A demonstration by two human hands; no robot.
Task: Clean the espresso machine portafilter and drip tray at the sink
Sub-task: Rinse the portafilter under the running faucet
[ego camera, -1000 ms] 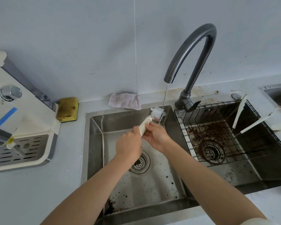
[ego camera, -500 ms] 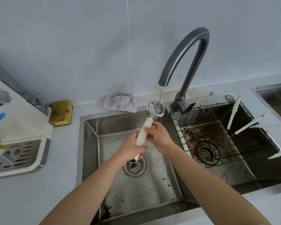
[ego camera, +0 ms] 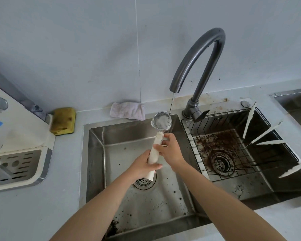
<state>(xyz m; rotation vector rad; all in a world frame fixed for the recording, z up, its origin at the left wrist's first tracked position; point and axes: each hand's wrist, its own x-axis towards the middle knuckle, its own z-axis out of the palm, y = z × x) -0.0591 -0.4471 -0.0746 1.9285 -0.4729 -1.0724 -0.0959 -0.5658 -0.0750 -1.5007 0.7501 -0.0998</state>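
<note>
1 portafilter [ego camera: 155,150] | left hand [ego camera: 142,166], right hand [ego camera: 171,153] gripping | 1 sponge [ego camera: 63,121] | 1 cloth [ego camera: 128,111]

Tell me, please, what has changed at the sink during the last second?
The portafilter turned: its basket, on its side a second ago, now faces up under the water stream. The left hand slid down the white handle and grips its lower end; the right hand holds the upper part. Unchanged: the tap runs, the sponge and the cloth lie on the counter, the drip tray sits on the machine.
</note>
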